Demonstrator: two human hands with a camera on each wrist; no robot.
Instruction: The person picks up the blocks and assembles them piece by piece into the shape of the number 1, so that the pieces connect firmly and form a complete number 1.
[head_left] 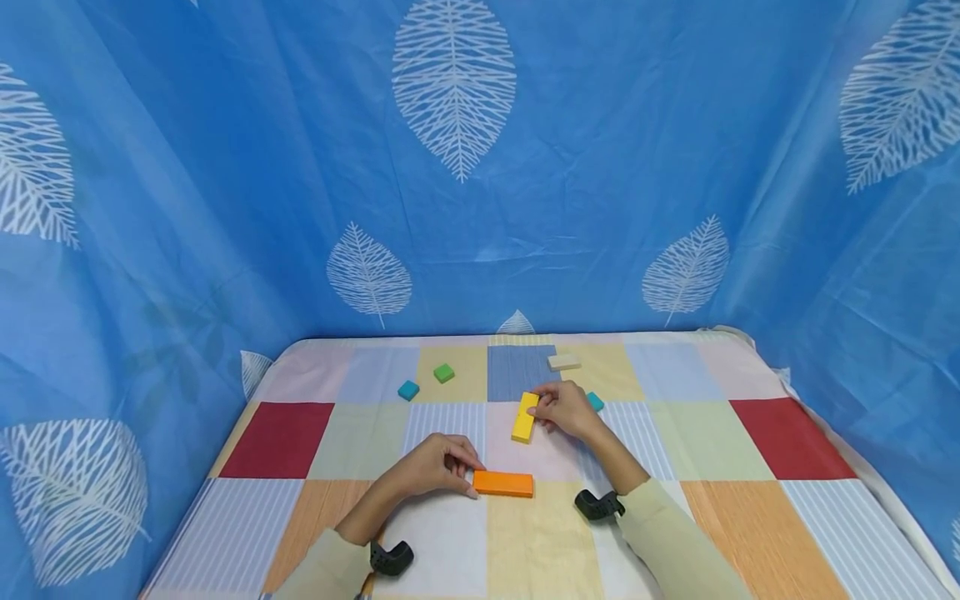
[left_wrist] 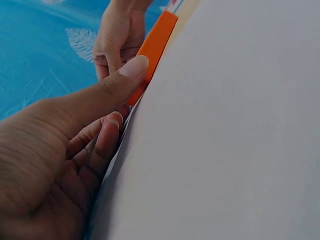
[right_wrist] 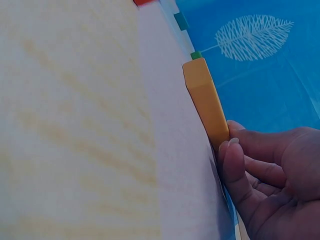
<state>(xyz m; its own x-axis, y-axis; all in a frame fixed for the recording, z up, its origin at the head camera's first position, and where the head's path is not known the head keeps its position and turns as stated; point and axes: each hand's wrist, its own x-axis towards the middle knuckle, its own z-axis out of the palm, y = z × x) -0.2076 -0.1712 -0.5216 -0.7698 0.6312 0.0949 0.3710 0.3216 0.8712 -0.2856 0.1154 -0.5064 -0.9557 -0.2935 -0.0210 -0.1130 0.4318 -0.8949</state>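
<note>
An orange rectangular block [head_left: 503, 483] lies lengthwise across the cloth in front. My left hand [head_left: 438, 467] pinches its left end; in the left wrist view the thumb [left_wrist: 134, 67] lies along the orange block's side. Farther back and a little to the right, my right hand [head_left: 567, 408] holds a yellow rectangular block [head_left: 525, 418] by its far right end between thumb and fingers. The right wrist view shows the yellow block [right_wrist: 206, 100] low at the cloth, its free end pointing away from the fingertips. A teal block [head_left: 595, 402] is partly hidden behind the right hand.
A green block [head_left: 444, 372] and a blue block [head_left: 408, 390] lie at the back left, and a pale wooden block [head_left: 564, 362] at the back right. Patchwork cloth [head_left: 277, 442] covers the table. Blue leaf-print curtains [head_left: 570, 167] enclose the back and sides.
</note>
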